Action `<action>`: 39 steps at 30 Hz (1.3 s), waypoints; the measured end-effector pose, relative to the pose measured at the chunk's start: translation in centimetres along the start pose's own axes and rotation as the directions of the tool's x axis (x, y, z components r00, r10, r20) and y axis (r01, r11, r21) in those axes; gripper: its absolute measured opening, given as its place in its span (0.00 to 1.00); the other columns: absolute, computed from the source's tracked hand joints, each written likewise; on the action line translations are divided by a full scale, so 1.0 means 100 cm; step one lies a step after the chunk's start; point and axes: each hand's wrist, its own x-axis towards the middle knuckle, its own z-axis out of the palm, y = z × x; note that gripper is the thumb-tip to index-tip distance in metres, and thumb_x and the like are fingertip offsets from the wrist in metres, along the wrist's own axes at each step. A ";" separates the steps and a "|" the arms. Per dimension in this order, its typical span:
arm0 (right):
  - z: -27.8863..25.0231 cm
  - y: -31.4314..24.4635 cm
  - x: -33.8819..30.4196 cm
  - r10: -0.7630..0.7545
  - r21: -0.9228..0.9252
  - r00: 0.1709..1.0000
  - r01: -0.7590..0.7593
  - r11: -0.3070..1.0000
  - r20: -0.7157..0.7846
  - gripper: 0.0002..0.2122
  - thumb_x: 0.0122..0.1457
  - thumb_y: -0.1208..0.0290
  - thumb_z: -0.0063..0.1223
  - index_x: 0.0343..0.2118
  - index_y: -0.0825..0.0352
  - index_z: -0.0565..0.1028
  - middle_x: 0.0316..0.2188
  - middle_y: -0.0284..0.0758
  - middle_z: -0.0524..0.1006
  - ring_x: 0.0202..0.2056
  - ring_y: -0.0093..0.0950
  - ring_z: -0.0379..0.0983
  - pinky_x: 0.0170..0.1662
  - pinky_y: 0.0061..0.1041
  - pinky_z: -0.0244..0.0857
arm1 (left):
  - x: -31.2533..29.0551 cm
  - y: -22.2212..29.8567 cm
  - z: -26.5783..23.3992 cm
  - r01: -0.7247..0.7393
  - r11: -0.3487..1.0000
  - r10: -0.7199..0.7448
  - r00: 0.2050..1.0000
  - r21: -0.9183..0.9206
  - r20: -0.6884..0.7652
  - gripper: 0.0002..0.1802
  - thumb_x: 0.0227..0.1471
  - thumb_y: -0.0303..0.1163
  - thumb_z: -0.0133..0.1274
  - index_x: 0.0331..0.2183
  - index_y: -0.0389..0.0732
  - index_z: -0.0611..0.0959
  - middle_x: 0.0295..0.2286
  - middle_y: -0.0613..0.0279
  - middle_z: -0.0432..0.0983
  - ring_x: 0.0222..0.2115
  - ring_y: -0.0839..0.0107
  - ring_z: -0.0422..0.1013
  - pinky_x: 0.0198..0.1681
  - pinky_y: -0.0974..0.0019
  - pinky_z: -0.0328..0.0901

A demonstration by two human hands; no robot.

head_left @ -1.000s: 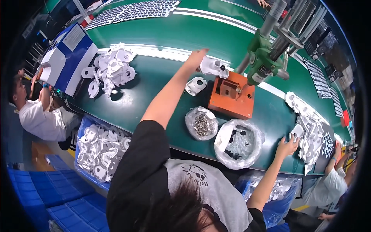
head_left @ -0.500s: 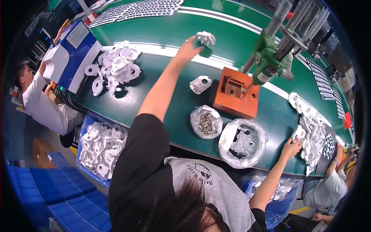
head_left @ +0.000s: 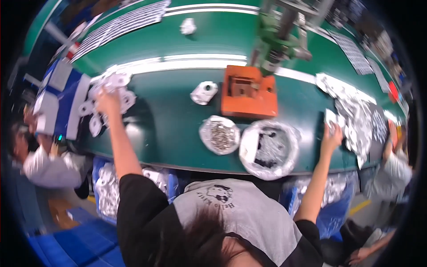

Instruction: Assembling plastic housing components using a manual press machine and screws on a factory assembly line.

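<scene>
My left hand [head_left: 108, 101] reaches into a heap of white plastic parts [head_left: 126, 100] at the left of the green table; motion blur hides whether its fingers grip one. At the right, my right hand [head_left: 332, 134] is closed on a white plastic part [head_left: 330, 116], beside another pile of white parts [head_left: 358, 129]. A single white part with a round hole [head_left: 204, 92] lies left of the orange press fixture [head_left: 249, 109]. Farther off, one white part [head_left: 188, 26] rests on the green belt.
A green press [head_left: 271, 49] rises behind the orange fixture. In front stand a bag of small metal screws [head_left: 220, 135] and a plastic-lined tub with dark pieces [head_left: 271, 149]. A blue-white machine [head_left: 66, 98] stands far left. Lined blue bins [head_left: 322, 200] sit below the table edge. Co-workers flank both sides.
My left hand has left the white part on the belt and swung left and nearer, into the heap. The right hand keeps its part near the right pile. The whole view has shifted.
</scene>
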 end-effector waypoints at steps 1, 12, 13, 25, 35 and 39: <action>-0.004 -0.005 0.000 0.012 0.174 0.999 -0.003 0.985 -0.053 0.19 0.51 0.65 0.59 0.43 0.70 0.72 0.44 0.43 0.71 0.47 0.38 0.66 0.50 0.32 0.59 | 0.001 0.001 0.001 0.035 0.996 -0.034 0.999 -0.086 0.012 0.36 0.44 0.54 0.54 0.53 0.50 0.68 0.47 0.48 0.66 0.45 0.49 0.67 0.45 0.45 0.61; -0.096 -0.203 -0.006 -0.392 0.749 0.647 -0.624 0.223 0.655 0.37 0.39 0.74 0.68 0.54 0.66 0.59 0.42 0.37 0.72 0.41 0.23 0.70 0.40 0.18 0.66 | -0.216 0.207 -0.184 0.151 -0.382 0.861 0.417 -0.912 -0.292 0.27 0.37 0.36 0.55 0.44 0.44 0.73 0.56 0.47 0.55 0.55 0.55 0.56 0.56 0.56 0.52; -0.100 -0.212 -0.008 -0.426 0.706 0.595 -0.688 0.171 0.682 0.39 0.38 0.72 0.69 0.55 0.67 0.59 0.42 0.37 0.72 0.41 0.23 0.70 0.41 0.20 0.67 | -0.232 0.216 -0.187 0.134 -0.455 0.848 0.366 -0.880 -0.383 0.27 0.38 0.36 0.55 0.45 0.43 0.73 0.56 0.46 0.54 0.54 0.55 0.56 0.56 0.56 0.52; -0.075 -0.209 -0.033 -0.426 0.641 0.607 -0.764 -0.078 0.671 0.27 0.48 0.66 0.61 0.50 0.72 0.66 0.38 0.33 0.75 0.36 0.19 0.72 0.37 0.17 0.68 | -0.275 0.221 -0.188 0.600 -0.409 0.883 0.451 -0.687 -0.132 0.13 0.53 0.36 0.50 0.38 0.40 0.74 0.54 0.47 0.56 0.51 0.59 0.62 0.54 0.58 0.55; -0.056 -0.208 -0.064 -0.156 0.572 0.572 -0.819 -0.050 0.805 0.09 0.57 0.79 0.44 0.41 0.72 0.71 0.30 0.29 0.71 0.26 0.14 0.66 0.28 0.11 0.62 | -0.275 0.221 -0.188 -0.004 -0.299 0.862 0.427 -0.954 -0.273 0.19 0.42 0.28 0.61 0.38 0.40 0.73 0.48 0.50 0.60 0.46 0.55 0.64 0.49 0.60 0.60; -0.061 -0.204 -0.071 -0.244 0.535 0.561 -0.827 -0.170 0.791 0.10 0.55 0.78 0.50 0.40 0.72 0.68 0.30 0.34 0.73 0.26 0.19 0.71 0.27 0.17 0.68 | -0.255 0.218 -0.195 0.001 -0.154 0.917 0.373 -0.988 -0.143 0.14 0.43 0.33 0.60 0.30 0.35 0.74 0.30 0.59 0.66 0.31 0.64 0.65 0.35 0.65 0.62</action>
